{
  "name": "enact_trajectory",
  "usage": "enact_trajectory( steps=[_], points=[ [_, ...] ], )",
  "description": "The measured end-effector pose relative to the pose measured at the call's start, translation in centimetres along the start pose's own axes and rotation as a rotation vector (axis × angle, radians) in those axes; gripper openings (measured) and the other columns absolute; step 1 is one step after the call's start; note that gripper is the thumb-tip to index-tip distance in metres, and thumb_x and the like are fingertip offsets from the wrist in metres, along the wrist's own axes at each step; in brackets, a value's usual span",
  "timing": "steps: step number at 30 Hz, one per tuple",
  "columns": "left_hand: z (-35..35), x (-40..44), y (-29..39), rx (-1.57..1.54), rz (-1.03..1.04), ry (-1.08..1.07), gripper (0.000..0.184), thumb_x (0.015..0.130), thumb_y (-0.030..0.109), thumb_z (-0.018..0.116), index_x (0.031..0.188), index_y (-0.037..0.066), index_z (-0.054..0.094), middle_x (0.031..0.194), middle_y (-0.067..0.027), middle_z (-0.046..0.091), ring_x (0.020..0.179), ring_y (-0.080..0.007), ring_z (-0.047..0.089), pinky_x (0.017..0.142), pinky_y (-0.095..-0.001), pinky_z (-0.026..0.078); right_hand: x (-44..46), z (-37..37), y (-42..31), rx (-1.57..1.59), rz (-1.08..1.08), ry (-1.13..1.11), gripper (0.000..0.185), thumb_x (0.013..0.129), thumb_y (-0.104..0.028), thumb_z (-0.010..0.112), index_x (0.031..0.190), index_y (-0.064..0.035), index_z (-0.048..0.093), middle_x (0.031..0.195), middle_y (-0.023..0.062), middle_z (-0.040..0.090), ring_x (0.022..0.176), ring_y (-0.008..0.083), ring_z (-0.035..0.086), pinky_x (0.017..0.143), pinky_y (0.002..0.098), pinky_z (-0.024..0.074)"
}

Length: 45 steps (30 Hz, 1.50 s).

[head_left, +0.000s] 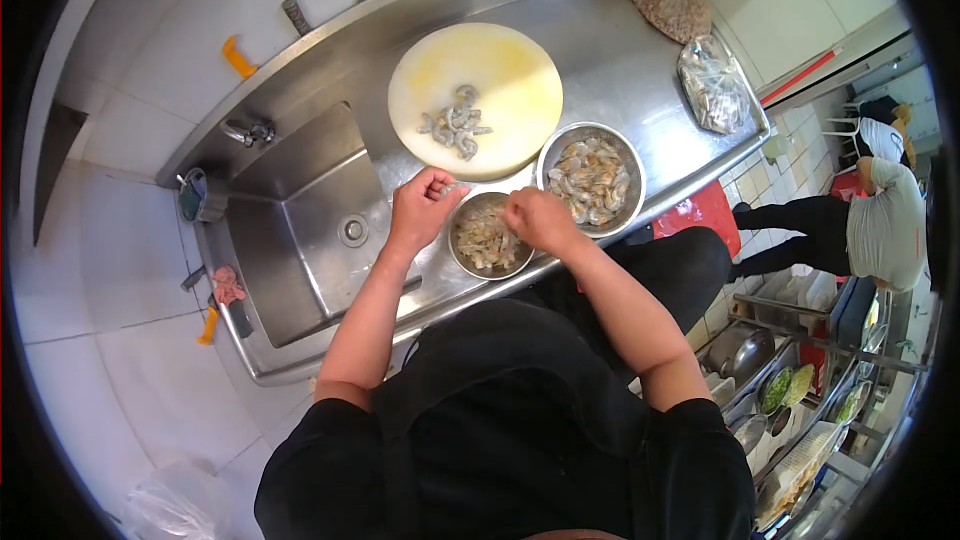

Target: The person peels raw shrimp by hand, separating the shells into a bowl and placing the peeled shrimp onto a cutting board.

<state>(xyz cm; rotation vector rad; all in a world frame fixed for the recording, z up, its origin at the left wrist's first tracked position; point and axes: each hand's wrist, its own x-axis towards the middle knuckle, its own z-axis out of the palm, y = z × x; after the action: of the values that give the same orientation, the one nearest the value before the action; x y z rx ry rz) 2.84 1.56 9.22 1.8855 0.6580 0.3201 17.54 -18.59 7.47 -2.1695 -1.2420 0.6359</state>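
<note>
Shrimp [458, 126]: pile on rnd board [530, 90], more in lg bowl [638, 172] | L hand [424, 208]: fingertips narrow on greyish pc [458, 187], prob. shrimp | R hand [541, 219]: fingers curled at sm. bowl [502, 273], can't tell if holding | best: light pinch, work low so scraps drop in

My smaller bowl [485, 201] and larger bowl [604, 228] are smooth, shiny metal; my cutting board [500, 65] looks like matt plastic, the sink [318, 230] glossy steel, my sleeve [312, 455] dull cloth.

Room to pass lies leftward over the sink [315, 260]; rightward, the larger bowl [636, 170] (heaped with shrimp [590, 180]) blocks
</note>
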Motion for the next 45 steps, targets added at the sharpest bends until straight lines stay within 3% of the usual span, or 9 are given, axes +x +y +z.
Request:
enact_trajectory(
  steps=[4, 7, 10, 13, 22, 25, 27, 33, 45],
  points=[
    [0.5, 1.9, -0.1, -0.079, 0.007, 0.019, 0.02, 0.093, 0.011, 0.08, 0.105, 0.004, 0.065, 0.085, 0.0025, 0.064, 0.074, -0.0052, 0.058, 0.065, -0.0233, 0.049, 2.0, -2.3, 4.6, -0.141, 0.305, 0.146, 0.024, 0.092, -0.029, 0.072, 0.105, -0.0085, 0.075, 0.108, 0.0184, 0.074, 0.1, 0.0385, 0.071, 0.087, 0.05, 0.0558],
    [0.8, 4.4, -0.2, -0.235, 0.04, 0.005, 0.022, 0.092, 0.012, 0.08, 0.102, 0.001, 0.063, 0.096, -0.0029, 0.072, 0.086, -0.008, 0.063, 0.076, -0.0261, 0.052, 2.0, -2.8, 7.2, -0.218, 0.42, 0.209, 0.025, 0.092, -0.027, 0.072, 0.11, -0.0097, 0.075, 0.111, 0.0185, 0.073, 0.104, 0.0384, 0.071, 0.091, 0.0504, 0.0562],
    [0.7, 6.3, 0.8, -0.262, 0.236, 0.056, 0.033, 0.092, 0.016, 0.08, 0.117, 0.004, 0.063, 0.127, -0.0127, 0.071, 0.114, -0.0186, 0.067, 0.085, -0.0318, 0.054, 2.1, -1.7, 8.4, -0.31, 0.412, 0.2, 0.027, 0.092, -0.026, 0.072, 0.112, -0.0098, 0.075, 0.113, 0.0193, 0.073, 0.106, 0.0385, 0.071, 0.092, 0.0503, 0.0566],
    [0.0, 6.9, 1.4, -0.041, 0.24, 0.142, 0.062, 0.091, 0.026, 0.081, 0.145, 0.013, 0.054, 0.162, -0.0168, 0.045, 0.142, -0.0303, 0.052, 0.092, -0.04, 0.054, 2.4, -0.8, 9.2, -0.356, 0.379, 0.199, 0.028, 0.091, -0.027, 0.072, 0.112, -0.009, 0.074, 0.114, 0.0201, 0.073, 0.107, 0.0383, 0.071, 0.092, 0.0501, 0.0568],
    [0.7, 2.9, -1.8, -0.062, 0.077, 0.118, 0.052, 0.092, 0.022, 0.08, 0.138, 0.009, 0.06, 0.14, -0.014, 0.064, 0.129, -0.0284, 0.062, 0.095, -0.0387, 0.055, 3.7, -2.4, 8.5, -0.336, 0.488, 0.295, 0.026, 0.092, -0.027, 0.069, 0.102, -0.004, 0.076, 0.101, 0.0217, 0.074, 0.095, 0.0411, 0.072, 0.086, 0.0521, 0.0568],
    [2.1, 1.7, -1.5, -0.215, 0.09, -0.008, 0.049, 0.093, 0.017, 0.078, 0.137, 0.006, 0.061, 0.13, -0.0116, 0.069, 0.12, -0.0268, 0.067, 0.099, -0.0374, 0.055, 2.4, -5.7, 4.6, -0.279, 0.29, 0.476, 0.026, 0.09, -0.026, 0.071, 0.101, -0.003, 0.077, 0.092, 0.0206, 0.075, 0.084, 0.038, 0.073, 0.079, 0.0481, 0.0569],
    [3.1, 0.2, 1.6, -0.205, 0.124, -0.036, 0.047, 0.095, 0.014, 0.076, 0.137, 0.004, 0.06, 0.13, -0.0111, 0.069, 0.117, -0.0233, 0.068, 0.099, -0.0354, 0.055, 1.0, -7.3, 0.8, 0.072, 0.219, 0.211, 0.031, 0.094, -0.03, 0.069, 0.106, -0.0031, 0.079, 0.093, 0.0214, 0.075, 0.089, 0.0389, 0.073, 0.082, 0.0463, 0.0566],
    [5.9, -1.9, 2.2, -0.402, -0.03, -0.249, 0.034, 0.098, 0.008, 0.072, 0.131, 0.0, 0.066, 0.125, -0.0104, 0.073, 0.109, -0.0143, 0.07, 0.096, -0.0299, 0.056, -1.5, -4.4, -0.6, 0.45, 0.208, -0.011, 0.028, 0.096, -0.03, 0.069, 0.108, -0.0058, 0.078, 0.094, 0.0212, 0.075, 0.087, 0.0376, 0.072, 0.079, 0.0413, 0.0557],
    [6.6, -3.0, 2.9, -0.371, -0.178, -0.021, 0.022, 0.095, 0.003, 0.071, 0.116, -0.006, 0.073, 0.105, -0.0108, 0.078, 0.095, -0.0128, 0.073, 0.087, -0.027, 0.058, -0.9, -1.5, -1.9, 0.152, -0.104, 0.247, 0.017, 0.098, -0.021, 0.064, 0.099, -0.0067, 0.072, 0.09, 0.022, 0.071, 0.089, 0.0442, 0.068, 0.077, 0.053, 0.0533]
  ],
)
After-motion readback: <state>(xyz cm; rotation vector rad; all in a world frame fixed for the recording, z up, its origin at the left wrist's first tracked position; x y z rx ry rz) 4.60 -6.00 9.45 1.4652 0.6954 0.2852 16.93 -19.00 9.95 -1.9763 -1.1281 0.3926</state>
